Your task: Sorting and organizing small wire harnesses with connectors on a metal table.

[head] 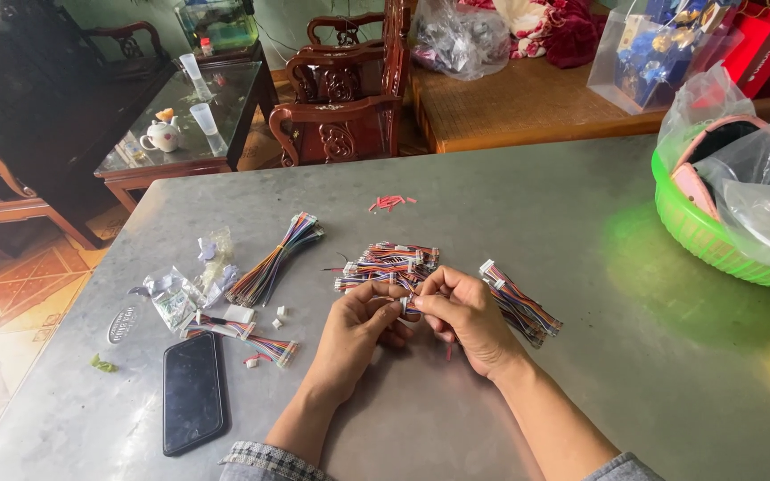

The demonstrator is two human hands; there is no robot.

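A black phone (192, 392) is laid flat at the left of the grey desk (581, 267). At centre, a small wire connector (405, 305) is pinched between the fingers of the left hand (358, 325) and right hand (465, 312). A green basket (715, 240) is seen far right.

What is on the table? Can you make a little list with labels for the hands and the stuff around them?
Left hand: left hand pinches a small white connector with short coloured wires
Right hand: right hand grips the same piece, fingers meeting the left hand's
Behind hands: pile of short multicoloured wire harnesses
Right of hands: bundle of striped wires with white plugs
Left side: long bundle of coloured wires, crumpled clear plastic bags, black flat smartphone
Far right: green plastic basket holding clear bags
Surface: grey metal table
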